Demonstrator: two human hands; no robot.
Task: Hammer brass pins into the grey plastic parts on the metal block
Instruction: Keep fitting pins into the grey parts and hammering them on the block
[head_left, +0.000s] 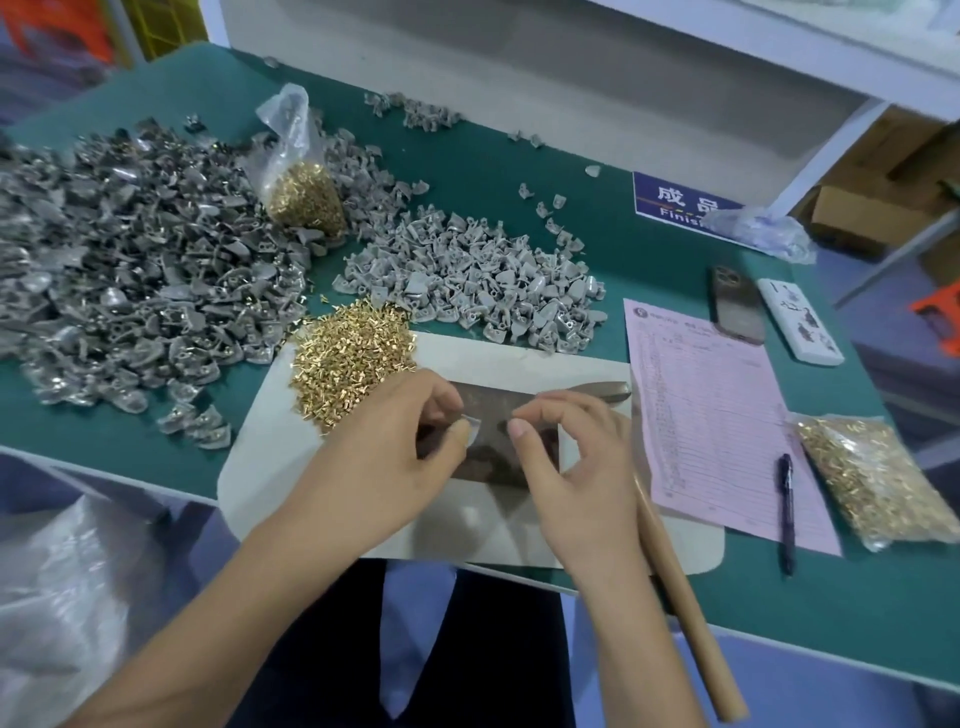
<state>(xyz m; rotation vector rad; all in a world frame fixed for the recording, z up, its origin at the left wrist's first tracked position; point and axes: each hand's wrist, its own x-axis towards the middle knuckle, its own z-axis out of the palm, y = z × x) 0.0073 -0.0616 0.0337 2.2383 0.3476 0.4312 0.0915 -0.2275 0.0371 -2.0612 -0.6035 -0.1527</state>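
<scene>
Both hands are over the metal block (485, 436), which sits on a pale mat (291, 447) near the table's (571, 171) front edge: the left hand (395, 447) pinches a small grey plastic part (474, 427) right on the block, and the right hand (571, 457) has thumb and forefinger pinched together, probably on a pin, too tiny to see. Loose brass pins (349, 366) are heaped at 10 o'clock from the block, grey parts (478, 283) at 12, and the hammer (670, 551) lies at 3 o'clock, untouched

left hand (400, 447) pinches grey plastic part (474, 427) over metal block (491, 441); right hand (566, 457) pinching beside it; hammer (675, 571) lies right; brass pins (348, 364) heaped left.
</scene>
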